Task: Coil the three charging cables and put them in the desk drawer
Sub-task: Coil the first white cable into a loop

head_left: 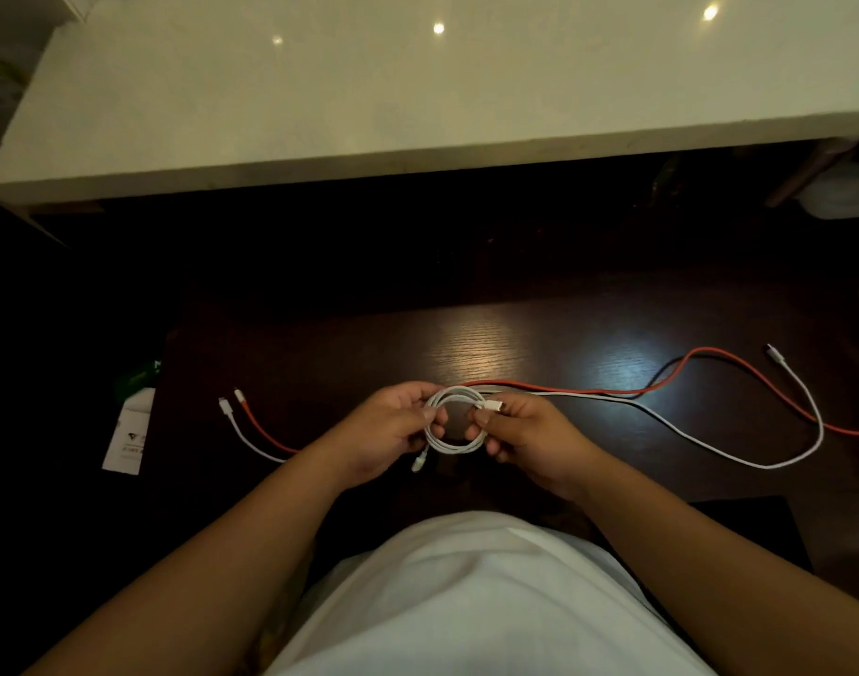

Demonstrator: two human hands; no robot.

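A white cable wound into a small coil (454,448) hangs between my hands above the dark desk (515,344). My left hand (393,431) grips the coil's left side, and one plug dangles below it. My right hand (525,431) holds the right side and pinches the other plug between thumb and finger. A red cable (700,356) lies uncoiled across the desk from left to right. A second white cable (739,461) lies loose beside it, looping at the right. No drawer is visible.
A pale glossy shelf (418,100) overhangs the back of the desk. A white card or box (127,431) and something green (137,378) lie off the desk's left edge. Pale objects sit in the dim far right.
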